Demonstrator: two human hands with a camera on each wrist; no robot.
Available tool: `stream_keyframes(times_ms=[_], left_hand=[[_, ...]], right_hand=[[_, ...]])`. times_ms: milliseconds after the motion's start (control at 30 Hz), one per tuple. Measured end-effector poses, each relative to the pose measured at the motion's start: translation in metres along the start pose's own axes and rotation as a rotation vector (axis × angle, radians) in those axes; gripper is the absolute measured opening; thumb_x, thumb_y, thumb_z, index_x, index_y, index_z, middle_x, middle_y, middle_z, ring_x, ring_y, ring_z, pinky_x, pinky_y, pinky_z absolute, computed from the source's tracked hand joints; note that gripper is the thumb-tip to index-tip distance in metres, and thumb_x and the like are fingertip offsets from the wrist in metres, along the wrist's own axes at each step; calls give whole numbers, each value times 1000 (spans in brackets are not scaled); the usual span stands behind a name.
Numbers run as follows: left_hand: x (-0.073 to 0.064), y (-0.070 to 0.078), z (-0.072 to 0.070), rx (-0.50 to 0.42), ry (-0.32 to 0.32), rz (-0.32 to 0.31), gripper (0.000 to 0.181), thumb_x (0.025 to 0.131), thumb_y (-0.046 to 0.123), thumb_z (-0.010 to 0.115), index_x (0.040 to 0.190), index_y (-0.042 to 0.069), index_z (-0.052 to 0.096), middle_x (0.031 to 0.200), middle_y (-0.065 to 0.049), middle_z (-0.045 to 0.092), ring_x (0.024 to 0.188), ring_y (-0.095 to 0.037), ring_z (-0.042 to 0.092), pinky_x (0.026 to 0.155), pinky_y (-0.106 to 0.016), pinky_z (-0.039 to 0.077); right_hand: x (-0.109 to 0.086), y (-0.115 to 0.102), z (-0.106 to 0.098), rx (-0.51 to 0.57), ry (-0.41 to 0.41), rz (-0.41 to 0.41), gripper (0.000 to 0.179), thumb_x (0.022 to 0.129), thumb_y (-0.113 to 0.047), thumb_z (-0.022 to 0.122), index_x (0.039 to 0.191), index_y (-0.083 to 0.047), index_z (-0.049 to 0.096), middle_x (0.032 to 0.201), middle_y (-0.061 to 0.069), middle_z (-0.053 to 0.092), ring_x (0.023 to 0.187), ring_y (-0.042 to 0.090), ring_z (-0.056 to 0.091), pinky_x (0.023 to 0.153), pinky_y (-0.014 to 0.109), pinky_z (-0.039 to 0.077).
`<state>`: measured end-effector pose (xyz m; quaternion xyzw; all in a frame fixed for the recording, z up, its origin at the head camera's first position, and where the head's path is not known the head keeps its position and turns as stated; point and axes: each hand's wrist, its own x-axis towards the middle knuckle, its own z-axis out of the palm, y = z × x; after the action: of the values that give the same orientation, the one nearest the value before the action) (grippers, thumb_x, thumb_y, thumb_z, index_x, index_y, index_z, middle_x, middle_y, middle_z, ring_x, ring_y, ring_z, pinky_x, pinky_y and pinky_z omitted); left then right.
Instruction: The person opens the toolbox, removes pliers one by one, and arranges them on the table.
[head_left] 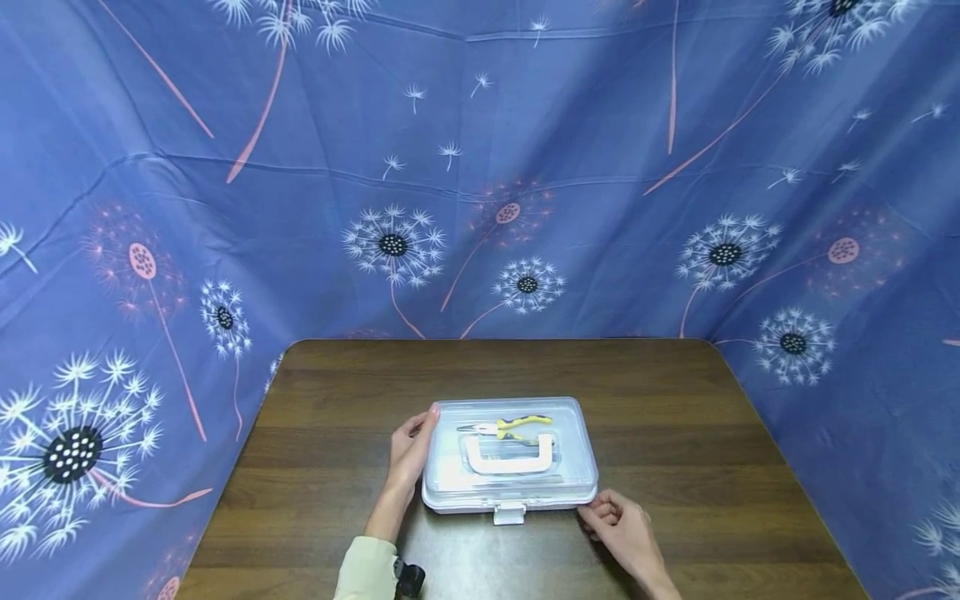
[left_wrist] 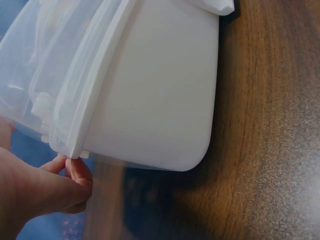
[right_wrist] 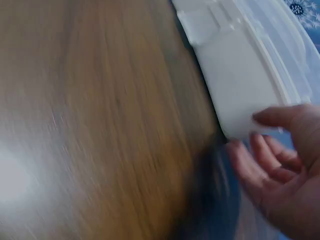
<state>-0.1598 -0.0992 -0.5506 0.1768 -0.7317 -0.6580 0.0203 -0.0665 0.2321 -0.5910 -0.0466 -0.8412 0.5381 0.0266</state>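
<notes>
A white storage box (left_wrist: 160,85) with a clear lid (head_left: 450,467) sits in the middle of the table. Pliers with yellow and black handles (head_left: 525,425) show at the lid; whether they lie on or beneath it I cannot tell. A white carrying handle (head_left: 510,467) lies on the lid, and a white latch (head_left: 509,514) sticks out at the front. My left hand (head_left: 408,454) holds the box's left side, fingers at the lid's rim in the left wrist view. By the front right corner is my right hand (head_left: 622,527), fingers loosely bent, contact unclear.
The brown wooden table (head_left: 337,375) extends around the box on all sides. Blue cloth (head_left: 480,250) with a dandelion print hangs behind and beside it. A black device (head_left: 409,577) is on the left wrist, by a pale sleeve (head_left: 367,571).
</notes>
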Motion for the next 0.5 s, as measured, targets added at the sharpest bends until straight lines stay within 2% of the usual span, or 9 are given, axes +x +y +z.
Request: stream_keyframes(times_ms=[67, 133, 167, 233, 333, 500], left_hand=[[0, 0, 0, -4, -1, 1, 73, 97, 56, 64, 134, -6, 62, 124, -21, 64, 116, -33, 58, 100, -46, 47], [1, -1, 0, 5, -5, -3, 75, 96, 59, 64, 135, -5, 62, 125, -21, 63, 117, -33, 58, 101, -46, 47], [2, -2, 0, 8, -8, 0, 76, 96, 59, 63, 135, -6, 62, 126, -22, 63, 117, -34, 58, 101, -47, 47], [3, -3, -1, 11, -16, -10, 76, 95, 60, 64, 135, -4, 62, 126, -21, 63, 117, -33, 58, 101, -47, 47], [4, -4, -2, 16, -26, -24, 76, 95, 61, 65, 136, -3, 62, 127, -20, 63, 117, -32, 58, 101, -46, 47], [4, -4, -3, 1, -43, -24, 80, 94, 62, 64, 138, -5, 59, 132, -22, 61, 121, -33, 57, 104, -49, 46]], right_hand=[[4, 2, -5, 45, 18, -146, 36, 82, 5, 82, 113, 4, 65, 102, 13, 71, 86, 3, 68, 73, 21, 57], [8, 4, -9, 99, -18, -300, 63, 80, 11, 81, 137, 6, 53, 128, 24, 61, 109, 2, 63, 90, 19, 53], [10, 5, -10, 139, -56, -357, 74, 80, 14, 79, 145, 6, 45, 139, 29, 53, 120, 3, 59, 97, 19, 49], [13, 6, -12, 179, -119, -420, 85, 81, 15, 78, 154, 4, 37, 152, 33, 39, 133, 2, 50, 106, 18, 41], [13, 6, -13, 206, -165, -418, 85, 84, 8, 79, 157, 0, 35, 157, 33, 33, 139, 1, 43, 108, 18, 38], [9, 6, -13, 223, -155, -362, 80, 87, 2, 79, 156, 1, 38, 159, 30, 34, 141, 1, 41, 108, 21, 39]])
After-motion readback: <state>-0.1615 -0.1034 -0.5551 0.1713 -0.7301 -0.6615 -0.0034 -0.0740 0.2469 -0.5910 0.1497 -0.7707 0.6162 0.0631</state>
